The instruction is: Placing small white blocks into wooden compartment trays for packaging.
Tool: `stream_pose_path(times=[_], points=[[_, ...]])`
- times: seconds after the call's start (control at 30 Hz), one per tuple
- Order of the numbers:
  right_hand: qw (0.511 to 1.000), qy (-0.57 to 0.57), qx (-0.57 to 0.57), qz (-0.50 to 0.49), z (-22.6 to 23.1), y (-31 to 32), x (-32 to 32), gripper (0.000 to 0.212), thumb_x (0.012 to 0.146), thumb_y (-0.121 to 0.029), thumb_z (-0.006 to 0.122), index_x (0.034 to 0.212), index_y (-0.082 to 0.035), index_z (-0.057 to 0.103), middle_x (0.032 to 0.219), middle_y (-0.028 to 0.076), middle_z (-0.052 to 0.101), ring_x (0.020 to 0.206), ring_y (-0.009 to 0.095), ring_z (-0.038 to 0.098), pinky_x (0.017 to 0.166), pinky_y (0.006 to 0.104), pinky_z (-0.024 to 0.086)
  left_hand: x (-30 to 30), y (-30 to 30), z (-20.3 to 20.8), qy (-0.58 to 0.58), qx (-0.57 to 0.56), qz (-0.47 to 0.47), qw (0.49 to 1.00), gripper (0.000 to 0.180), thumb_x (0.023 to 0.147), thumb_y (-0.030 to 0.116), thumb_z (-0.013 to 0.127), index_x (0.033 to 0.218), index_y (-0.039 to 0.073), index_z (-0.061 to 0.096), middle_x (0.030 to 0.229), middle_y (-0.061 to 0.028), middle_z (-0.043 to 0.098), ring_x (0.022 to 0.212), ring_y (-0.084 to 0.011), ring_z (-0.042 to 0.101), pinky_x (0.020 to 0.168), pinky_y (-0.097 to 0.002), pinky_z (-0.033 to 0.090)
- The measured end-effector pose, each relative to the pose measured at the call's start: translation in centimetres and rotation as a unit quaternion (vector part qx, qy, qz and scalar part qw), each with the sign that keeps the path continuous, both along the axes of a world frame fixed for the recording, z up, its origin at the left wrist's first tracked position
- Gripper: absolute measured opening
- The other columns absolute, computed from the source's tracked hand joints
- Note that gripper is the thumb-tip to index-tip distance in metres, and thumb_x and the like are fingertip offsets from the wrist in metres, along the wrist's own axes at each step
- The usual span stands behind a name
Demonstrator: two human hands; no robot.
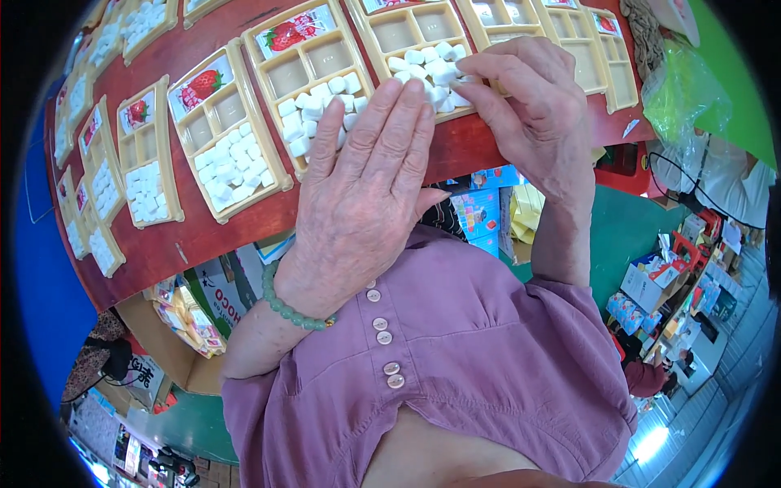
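My left hand [358, 179], with a green bead bracelet [286, 302] on its wrist, lies with fingers stretched over the near end of a beige compartment tray [364, 50]. Beneath its fingers are small white marshmallow-like cubes [307, 116], partly hidden. At the tray to the right [377, 39], my right hand [529, 102] brings thumb and forefinger close together by the white cubes [427, 65] in the large compartment. What sits between those fingertips, if anything, is too small to make out. Strawberry-printed sachets [297, 31] lie in the trays' far compartments.
More trays with white cubes [234, 167] line the red table [236, 240] to the left. Trays at the right [590, 61] show bare compartments. A clear plastic bag [687, 89] hangs at the right corner. Below the table edge stand a cardboard box [199, 366] and blue cartons [480, 213].
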State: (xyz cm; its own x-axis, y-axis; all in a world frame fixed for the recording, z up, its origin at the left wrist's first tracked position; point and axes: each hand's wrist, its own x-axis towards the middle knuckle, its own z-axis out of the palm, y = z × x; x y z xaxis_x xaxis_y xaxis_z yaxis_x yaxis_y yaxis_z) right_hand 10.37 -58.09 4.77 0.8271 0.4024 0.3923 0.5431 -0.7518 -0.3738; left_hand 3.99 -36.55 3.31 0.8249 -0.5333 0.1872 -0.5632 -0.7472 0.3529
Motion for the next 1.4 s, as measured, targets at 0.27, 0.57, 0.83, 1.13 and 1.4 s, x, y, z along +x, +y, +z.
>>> stream_pose_path(times=[0.27,0.57,0.83,1.13,1.4], points=[[0.999,0.004,-0.025,0.031,0.1,0.9,0.3,0.011,0.083,-0.006,0.077,0.094,-0.006,0.075,0.091,0.004,0.069,0.091,0.022,0.067,0.088,0.0365,0.046,0.6,-0.7,-0.5,-0.006,-0.027,0.001,1.0,0.076,0.085,0.035,0.074,0.147,-0.002,0.051,0.16,-0.0118,0.045,0.151,-0.0291,0.038,0.125,-0.0533,0.021],[0.997,0.022,-0.049,0.06,0.2,1.2,0.8,0.012,0.085,-0.007,0.074,0.097,-0.005,0.074,0.093,0.004,0.069,0.095,0.023,0.066,0.09,0.0367,0.046,0.7,-0.8,-0.7,0.017,-0.066,0.001,0.998,0.077,0.079,0.026,0.078,0.144,-0.004,0.052,0.158,-0.0156,0.046,0.149,-0.0312,0.042,0.12,-0.0532,0.033],[0.997,0.053,0.026,0.05,0.7,0.7,0.3,0.016,0.088,-0.005,0.072,0.103,-0.004,0.075,0.099,0.008,0.069,0.095,0.026,0.066,0.09,0.0362,0.048,0.6,0.4,-0.1,-0.012,-0.059,-0.007,0.998,0.073,0.087,0.031,0.074,0.147,-0.001,0.051,0.159,-0.0152,0.046,0.148,-0.033,0.042,0.121,-0.0535,0.032],[0.996,0.063,-0.025,0.062,0.8,1.2,-0.4,0.017,0.086,-0.008,0.077,0.102,-0.004,0.073,0.097,0.008,0.066,0.098,0.025,0.064,0.09,0.0364,0.047,-0.5,1.7,-0.4,-0.026,-0.021,0.012,0.999,0.067,0.096,0.037,0.066,0.15,0.0,0.05,0.159,-0.0143,0.045,0.15,-0.0327,0.04,0.124,-0.0537,0.028],[0.988,0.123,0.076,0.057,0.4,0.3,-0.6,0.013,0.089,-0.002,0.074,0.102,-0.002,0.071,0.101,0.007,0.067,0.094,0.019,0.066,0.082,0.0305,0.05,0.1,1.0,-0.4,-0.026,-0.008,0.015,1.0,0.068,0.096,0.039,0.066,0.15,0.002,0.05,0.159,-0.0119,0.046,0.151,-0.03,0.039,0.126,-0.0529,0.023]])
